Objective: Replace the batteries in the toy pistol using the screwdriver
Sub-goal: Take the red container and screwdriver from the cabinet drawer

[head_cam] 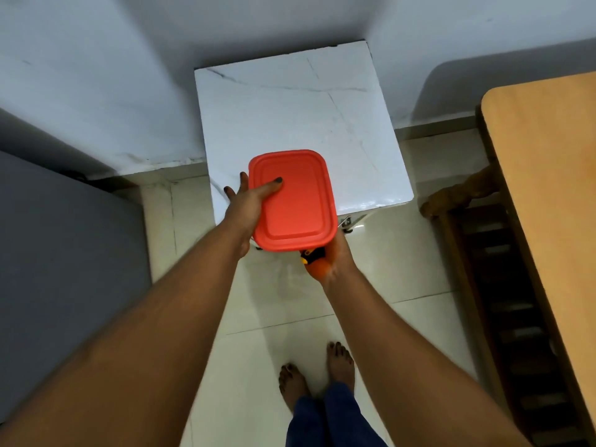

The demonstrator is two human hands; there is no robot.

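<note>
Two bare forearms reach forward and down from just under the camera, and between them both hands carry a red-lidded container (292, 200) over the near edge of a small white marble-patterned table (290, 108). The left hand (246, 204) grips the container's left side, thumb laid flat on the lid and fingers curled down along the edge (dark polish on the nails). The right hand (335, 256) is tucked under the near right corner of the container, mostly hidden by it; it seems to be supporting the box from beneath, and a black and yellow object (311, 254) pokes out at the heel of the palm, pressed between hand and box. That could be the screwdriver's handle, though I can't tell for certain. The toy pistol itself is nowhere to be seen; whether it lies inside the closed container cannot be told.

Below, two bare feet (317, 374) stand on pale glossy floor tiles (403, 269), with blue trouser hems over them. To the right runs a wooden table top (548, 188) with a dark wooden chair (503, 317) beside it; to the left sits a grey surface (64, 269).
</note>
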